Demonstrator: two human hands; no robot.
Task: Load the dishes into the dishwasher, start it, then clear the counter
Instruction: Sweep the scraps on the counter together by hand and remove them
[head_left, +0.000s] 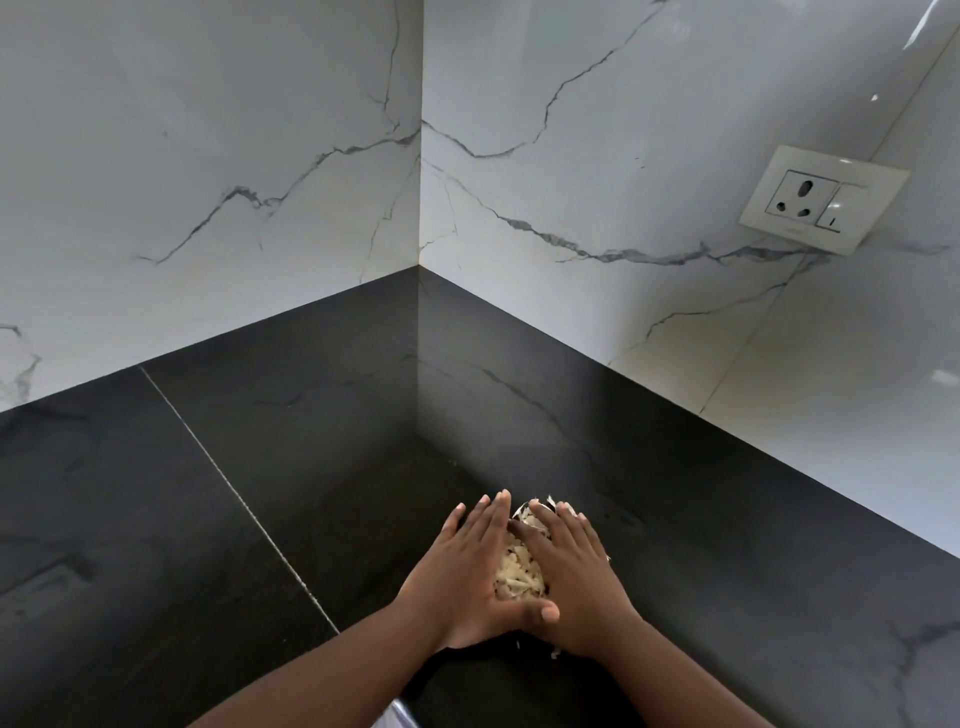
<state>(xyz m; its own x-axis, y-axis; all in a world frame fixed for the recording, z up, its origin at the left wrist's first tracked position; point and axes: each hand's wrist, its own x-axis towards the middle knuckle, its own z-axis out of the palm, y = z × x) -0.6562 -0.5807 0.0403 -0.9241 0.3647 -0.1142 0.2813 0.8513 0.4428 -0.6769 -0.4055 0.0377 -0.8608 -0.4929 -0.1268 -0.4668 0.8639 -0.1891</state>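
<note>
Where the two marble-patterned walls (208, 156) meet above the black counter (337, 415), both hands lie well out from that corner, toward the near edge of the stone, with a heap of pale food scraps (517, 571) gathered between them. The left hand (462, 571) lies on the corner's left-hand side of the heap, its fingers straight and close together, their tips pointing toward the corner and its palm edge pressed against the scraps. The right hand (576, 577) mirrors it on the other side, fingers likewise extended and laid flat rather than curled, with the thumb tips of the two hands meeting at the near end of the heap. Neither hand grips anything; they cup and press the scraps from both sides. A few loose shreds lie on the counter just beside the right wrist, on the side away from the corner. A thin pale seam (234, 493) runs across the stone, left of the hands and well apart from the corner. On the wall right of the corner, a white socket plate (823, 200) with a switch sits high above the counter surface.
</note>
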